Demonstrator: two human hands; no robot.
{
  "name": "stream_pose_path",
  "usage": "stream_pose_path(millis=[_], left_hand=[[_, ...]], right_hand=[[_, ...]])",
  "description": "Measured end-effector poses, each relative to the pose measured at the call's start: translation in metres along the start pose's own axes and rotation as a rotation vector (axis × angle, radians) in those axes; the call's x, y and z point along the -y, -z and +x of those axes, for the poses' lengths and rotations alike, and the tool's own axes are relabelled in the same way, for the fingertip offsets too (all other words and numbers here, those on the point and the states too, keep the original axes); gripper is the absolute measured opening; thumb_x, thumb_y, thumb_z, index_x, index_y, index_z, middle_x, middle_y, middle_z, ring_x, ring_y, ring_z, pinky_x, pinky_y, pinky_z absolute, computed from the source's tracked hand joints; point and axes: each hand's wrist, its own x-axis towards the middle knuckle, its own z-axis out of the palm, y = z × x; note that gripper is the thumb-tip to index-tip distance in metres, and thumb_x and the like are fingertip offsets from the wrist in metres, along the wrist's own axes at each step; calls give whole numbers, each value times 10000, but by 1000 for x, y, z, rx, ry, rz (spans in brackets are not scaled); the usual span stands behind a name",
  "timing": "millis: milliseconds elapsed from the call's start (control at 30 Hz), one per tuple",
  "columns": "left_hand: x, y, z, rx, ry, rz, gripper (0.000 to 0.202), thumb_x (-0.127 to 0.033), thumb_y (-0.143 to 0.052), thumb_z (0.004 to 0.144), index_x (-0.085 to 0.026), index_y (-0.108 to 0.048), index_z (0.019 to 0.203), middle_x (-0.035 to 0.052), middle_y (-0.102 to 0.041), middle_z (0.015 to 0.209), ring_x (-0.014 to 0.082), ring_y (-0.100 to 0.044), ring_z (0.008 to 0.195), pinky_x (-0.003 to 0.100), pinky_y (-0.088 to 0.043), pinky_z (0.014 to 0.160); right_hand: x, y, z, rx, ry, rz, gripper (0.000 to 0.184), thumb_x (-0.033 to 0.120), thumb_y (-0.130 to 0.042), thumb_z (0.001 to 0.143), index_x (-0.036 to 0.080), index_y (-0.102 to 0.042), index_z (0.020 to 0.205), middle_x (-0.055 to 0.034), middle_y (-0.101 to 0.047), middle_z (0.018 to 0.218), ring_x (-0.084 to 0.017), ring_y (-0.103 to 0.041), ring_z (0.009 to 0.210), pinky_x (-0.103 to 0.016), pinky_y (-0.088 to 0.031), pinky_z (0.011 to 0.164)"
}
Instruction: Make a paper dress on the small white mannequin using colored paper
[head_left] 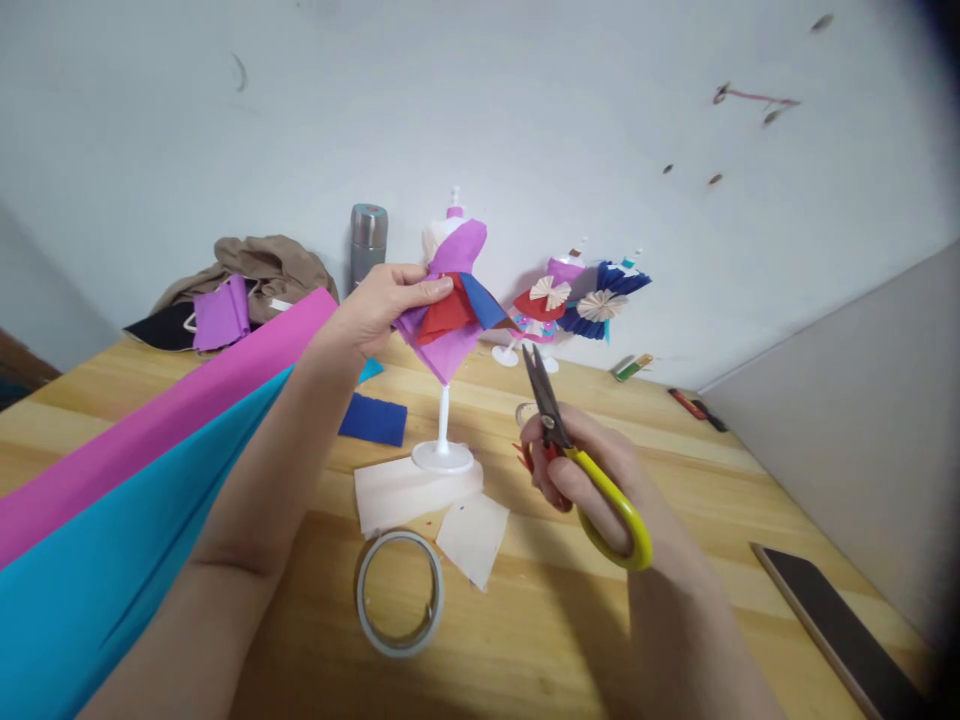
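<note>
A small white dress form [442, 455] stands upright on its round base, wrapped in purple paper [461, 245]. Pieces of red paper [448, 325] and blue paper [481, 300] lie over its waist. My left hand [394, 300] pinches the red and purple paper at the waist, thumb in front. To the right of the form, my right hand [592, 470] holds scissors [551, 410] with one yellow handle loop, fingers through the loops. The blades point up and away, slightly apart, with nothing between them. White paper pieces [476, 535] lie around the base.
A tape roll [361, 600] lies in front. Pink paper [172, 420] and turquoise paper [150, 560] spread at left. Behind are a thermos [369, 240], brown cloth [277, 265] and two dressed forms [551, 295] [600, 300]. A phone [832, 620] lies at right.
</note>
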Motion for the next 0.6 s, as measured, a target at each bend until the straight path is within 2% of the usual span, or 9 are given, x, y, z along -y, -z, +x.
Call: stream_pose_path(millis=[67,133,300,433,500,600], left_hand=[[0,-2,-1,34,44,-5,192,-256,-841,669,-114,-712,686,23,-692,663,135,-591,649,294,-481,694],[1,-5,-2,74,80,-17,185,-259,-836,687,-116,-718,685,29,-691,658,135,-581,644,296,-484,694],[1,-10,-3,120,113,-69,156,-191,-784,767,-122,-708,649,19,-667,624,116,-556,607,294,-483,702],[1,-12,-4,134,146,-130,228,-149,-676,865,-109,-701,643,19,-654,592,106,-553,566,277,-495,681],[2,-14,-3,127,189,-203,245,-176,-639,899,-117,-709,671,29,-669,604,127,-596,589,291,-525,707],[4,-17,-3,96,230,-275,174,-211,-671,878,-140,-715,726,62,-736,719,181,-683,710,315,-564,750]], right_hand=[[-5,6,5,15,90,-192,187,391,-663,857,230,-618,940,11,-560,702,-149,-496,572,-286,-404,526],[-11,8,9,4,158,-289,165,351,-635,870,239,-581,978,22,-550,704,-153,-503,589,-294,-411,559],[-22,9,14,-42,241,-323,139,345,-623,874,238,-555,932,27,-556,693,-150,-517,579,-300,-436,572],[-22,9,13,-52,318,-363,124,320,-612,878,240,-560,958,15,-583,715,-155,-543,592,-305,-449,579],[-21,9,13,-52,349,-389,140,300,-625,872,238,-567,985,10,-595,729,-159,-565,602,-304,-459,582],[-19,9,14,-27,393,-398,153,281,-626,881,239,-579,1021,9,-593,733,-161,-587,614,-295,-462,576]])
